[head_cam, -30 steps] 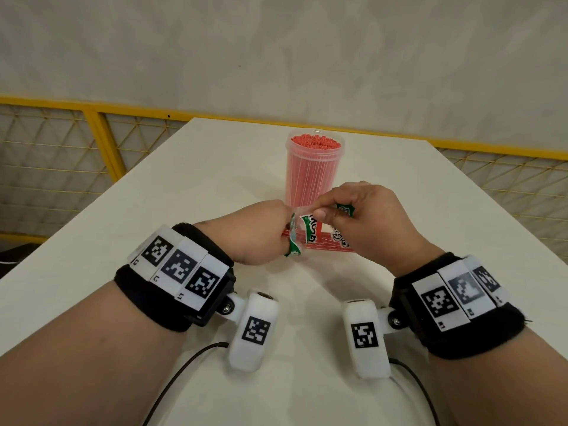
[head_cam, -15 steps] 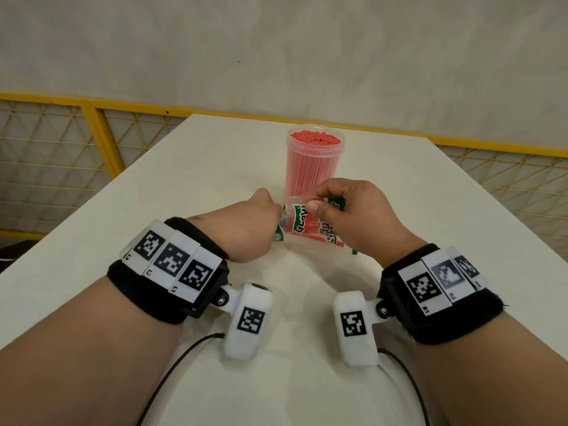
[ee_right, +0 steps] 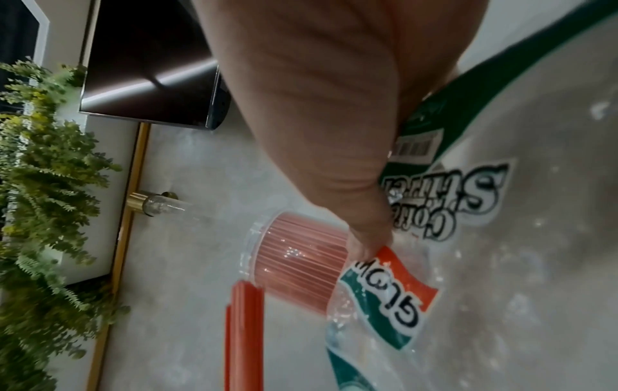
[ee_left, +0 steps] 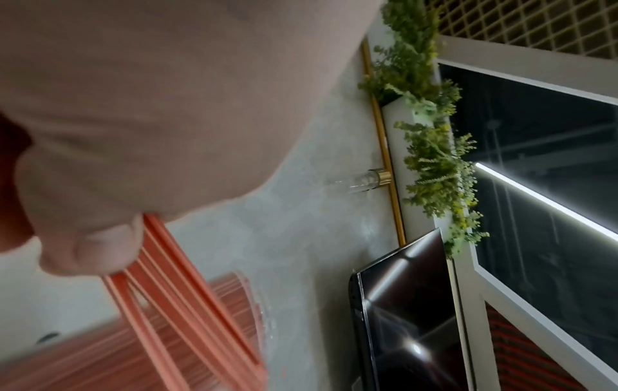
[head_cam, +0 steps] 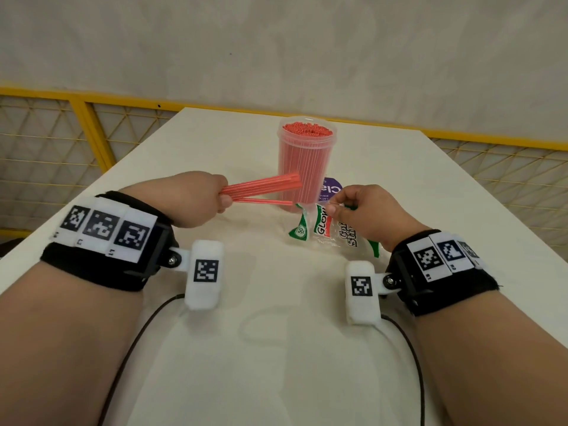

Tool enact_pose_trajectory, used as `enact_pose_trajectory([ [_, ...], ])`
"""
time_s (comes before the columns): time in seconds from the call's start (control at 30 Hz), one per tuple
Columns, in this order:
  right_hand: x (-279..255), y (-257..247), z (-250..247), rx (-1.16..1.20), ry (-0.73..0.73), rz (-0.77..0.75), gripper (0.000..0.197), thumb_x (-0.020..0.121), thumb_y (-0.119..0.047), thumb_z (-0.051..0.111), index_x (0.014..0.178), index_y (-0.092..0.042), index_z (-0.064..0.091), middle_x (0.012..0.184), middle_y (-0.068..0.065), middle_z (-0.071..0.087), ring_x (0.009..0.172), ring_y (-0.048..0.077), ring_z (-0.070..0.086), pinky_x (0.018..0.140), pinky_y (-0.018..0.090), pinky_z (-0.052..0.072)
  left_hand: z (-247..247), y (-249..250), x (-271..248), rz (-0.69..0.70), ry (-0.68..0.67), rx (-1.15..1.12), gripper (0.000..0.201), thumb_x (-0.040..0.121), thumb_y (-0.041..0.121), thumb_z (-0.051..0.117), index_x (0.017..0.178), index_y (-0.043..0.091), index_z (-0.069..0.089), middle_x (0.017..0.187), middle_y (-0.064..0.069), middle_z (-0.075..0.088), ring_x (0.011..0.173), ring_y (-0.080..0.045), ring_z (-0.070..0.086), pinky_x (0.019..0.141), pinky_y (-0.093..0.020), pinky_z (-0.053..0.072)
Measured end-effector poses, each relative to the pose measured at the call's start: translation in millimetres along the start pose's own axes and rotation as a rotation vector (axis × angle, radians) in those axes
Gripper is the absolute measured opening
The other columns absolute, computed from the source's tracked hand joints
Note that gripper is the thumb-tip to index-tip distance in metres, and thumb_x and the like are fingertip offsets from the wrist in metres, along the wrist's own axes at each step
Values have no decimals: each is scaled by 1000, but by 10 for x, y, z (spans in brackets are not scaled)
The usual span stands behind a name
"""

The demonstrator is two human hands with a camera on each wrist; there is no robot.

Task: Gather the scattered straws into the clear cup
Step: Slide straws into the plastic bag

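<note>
A clear cup [head_cam: 305, 167] packed with upright red straws stands mid-table; it also shows in the wrist views as the cup [ee_left: 234, 304] and the cup [ee_right: 297, 264]. My left hand [head_cam: 196, 199] grips a bundle of red straws [head_cam: 261, 187] that points right toward the cup's side; the same straws [ee_left: 180, 291] fan out from the fingers, and their tips show as red straws [ee_right: 244, 330]. My right hand [head_cam: 362, 210] pinches the top edge of a clear printed plastic bag [head_cam: 325, 232], now without straws, seen close up as the bag [ee_right: 434, 238].
A purple label or packet [head_cam: 330, 189] lies behind the bag beside the cup. The white table [head_cam: 276, 318] ends at a yellow mesh railing [head_cam: 86, 130] on the left and far side. Wrist-camera cables trail along the near table.
The left hand has pulled the straw bundle out of the bag toward the left. The right hand kept hold of the bag, which now hangs limp.
</note>
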State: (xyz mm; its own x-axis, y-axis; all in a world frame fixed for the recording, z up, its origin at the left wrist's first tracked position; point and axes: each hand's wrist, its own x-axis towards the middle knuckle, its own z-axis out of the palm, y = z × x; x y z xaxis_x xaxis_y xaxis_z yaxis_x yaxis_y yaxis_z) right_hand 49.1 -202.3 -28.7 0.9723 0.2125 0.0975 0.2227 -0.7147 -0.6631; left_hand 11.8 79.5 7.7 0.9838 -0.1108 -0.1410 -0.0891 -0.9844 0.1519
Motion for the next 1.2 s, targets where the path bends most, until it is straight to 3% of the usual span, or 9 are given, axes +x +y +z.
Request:
enact_pose_trajectory([
  [0.27, -107, -230, -122, -32, 150, -56, 32, 75, -52, 74, 96, -27, 70, 85, -14, 68, 76, -4, 62, 68, 17, 48, 159, 310, -106, 152, -127, -835, 19, 103, 17, 42, 88, 16, 53, 78, -1, 46, 64, -12, 40, 57, -24, 38],
  [0.33, -199, -348, -150, 135, 131, -123, 39, 72, -44, 79, 104, -24, 69, 87, -11, 70, 62, -8, 57, 60, 11, 42, 177, 393, -123, 195, -150, -1003, 20, 103, 13, 39, 88, 12, 52, 78, -2, 45, 61, -10, 39, 55, -22, 36],
  [0.5, -378, -602, -56, 786, -107, -204, 34, 85, -10, 66, 116, -10, 52, 100, 21, 66, 56, 12, 57, 51, 27, 41, 237, 571, -156, 246, -306, -1185, 23, 104, 11, 35, 91, 10, 54, 73, 1, 46, 54, -5, 39, 50, -18, 35],
  [0.63, -403, -644, -4, 941, -168, -200, 22, 81, -23, 60, 102, -17, 55, 93, 7, 70, 53, 10, 50, 54, 25, 39, 260, 638, -190, 271, -371, -1139, 23, 103, 14, 36, 95, 7, 56, 75, -1, 50, 55, -6, 47, 50, -18, 38],
  [0.77, -418, -644, -55, 821, -89, -276, 3, 94, -16, 54, 93, -13, 54, 87, 8, 69, 52, 14, 45, 50, 26, 36, 156, 595, -213, 338, -209, -908, 18, 101, 17, 42, 104, 16, 60, 94, 3, 68, 83, -5, 67, 67, -20, 52],
  [0.9, -440, -585, -149, 559, -136, -280, 5, 97, -11, 53, 96, -7, 56, 92, 24, 68, 51, 14, 44, 49, 23, 39, 55, 507, -162, 360, 205, -821, 22, 101, 10, 46, 114, 20, 61, 109, 1, 69, 100, -10, 67, 76, -24, 51],
  [0.97, -461, -573, -140, 421, -185, -281, 3, 95, -12, 57, 97, -11, 59, 89, 14, 72, 50, 10, 48, 50, 20, 43, 36, 517, -169, 482, 333, -881, 32, 101, 4, 45, 121, 26, 57, 122, 4, 64, 110, -7, 62, 86, -21, 49],
  [1.07, -450, -567, -58, 316, -196, -240, 12, 92, -15, 63, 102, -8, 61, 88, 6, 74, 49, 6, 52, 53, 20, 45, 62, 591, -214, 694, 359, -861, 50, 98, -5, 42, 134, 29, 47, 139, 10, 52, 131, -3, 47, 107, -20, 38],
  [1.2, -434, -550, 12, 297, -221, -182, 13, 91, -14, 65, 100, -7, 60, 73, -8, 71, 49, -2, 57, 50, 15, 43, 129, 630, -228, 710, 334, -695, 58, 95, -8, 43, 136, 33, 47, 141, 17, 49, 132, 7, 40, 107, -9, 29],
])
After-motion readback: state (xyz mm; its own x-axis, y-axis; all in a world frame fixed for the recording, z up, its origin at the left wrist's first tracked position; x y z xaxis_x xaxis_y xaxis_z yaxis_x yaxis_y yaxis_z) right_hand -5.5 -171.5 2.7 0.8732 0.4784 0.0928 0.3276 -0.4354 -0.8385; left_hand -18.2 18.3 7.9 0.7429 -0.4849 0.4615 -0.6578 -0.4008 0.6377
